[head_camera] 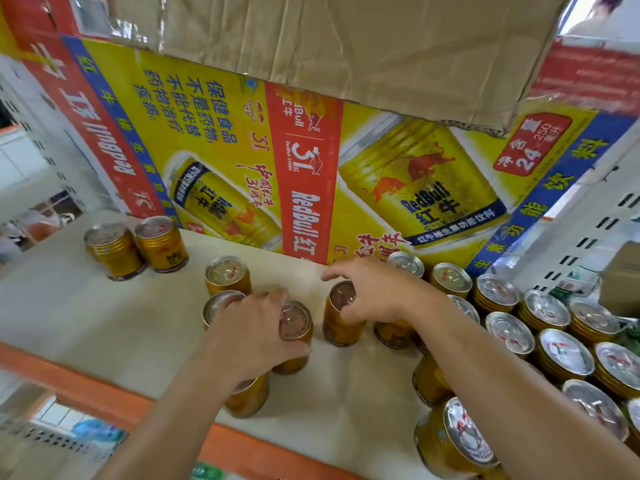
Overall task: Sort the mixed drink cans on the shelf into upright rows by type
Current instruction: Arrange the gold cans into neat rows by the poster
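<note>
Cans: short gold tins [566, 355] with ribbed shoulders, silver pull-tab lids and a dark band at the foot. All look like one type.
Where: on the pale shelf [86, 306] with an orange front edge. A dense block fills the right side, a pair [161, 247] stands far left, and a loose handful sits in the middle.
Left hand: the left hand [252, 330] grips a middle can [296, 322], with fingers over the far rim and thumb curled round the near side.
Right hand: the right hand [377, 292] lies over a neighbouring can [341, 327], thumb at its near side and index finger held out straight. Whether it truly clasps the can I cannot tell.
Hidden: the left wrist covers the lid of a front can [247, 398] and part of another behind the hand. The right forearm crosses several cans in the block, and cans at the right edge are cut off. Labels are blurred.
Axis: long axes stand upright, lids up toward the camera. Whether the gripped can's base touches the shelf is unclear.
Behind: a printed Red Bull carton [304, 161] — its text runs sideways — stands under a brown cardboard box [346, 46].
</note>
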Demonstrator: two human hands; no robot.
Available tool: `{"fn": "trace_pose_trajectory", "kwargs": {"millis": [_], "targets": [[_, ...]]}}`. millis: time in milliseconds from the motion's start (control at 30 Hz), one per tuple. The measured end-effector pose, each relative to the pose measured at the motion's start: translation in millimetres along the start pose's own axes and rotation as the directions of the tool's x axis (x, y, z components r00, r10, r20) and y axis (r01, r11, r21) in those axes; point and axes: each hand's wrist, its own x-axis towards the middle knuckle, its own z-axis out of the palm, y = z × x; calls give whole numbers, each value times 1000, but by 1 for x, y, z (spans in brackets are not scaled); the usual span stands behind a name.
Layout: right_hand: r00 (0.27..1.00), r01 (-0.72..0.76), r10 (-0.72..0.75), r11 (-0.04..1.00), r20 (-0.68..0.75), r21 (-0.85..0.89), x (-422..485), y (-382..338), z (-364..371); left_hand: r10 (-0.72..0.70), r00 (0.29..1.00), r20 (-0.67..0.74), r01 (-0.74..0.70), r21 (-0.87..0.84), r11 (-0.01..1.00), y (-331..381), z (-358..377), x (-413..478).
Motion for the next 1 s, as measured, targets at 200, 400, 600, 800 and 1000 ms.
{"fn": "trace_pose_trajectory", "kwargs": {"millis": [200,400,600,800,1000], "targets": [[978,-179,147,957,-150,-230,-3,-8,11,30,999,42,-30,11,999,-2,1,-1],[989,-124,114,986,-94,-113,-20,-8,8,40,999,30,-40,7,999,-3,3,-1],[992,-106,104,994,-73,-18,-45,6,7,43,999,-15,-43,1,999,1,1,1],[985,-119,114,992,-127,-36,-72,22,6,50,999,2,-50,7,999,20,13,6],[980,-117,102,990,-168,-78,-82,31,16,105,992,70,-110,72,991,44,13,7]]}}
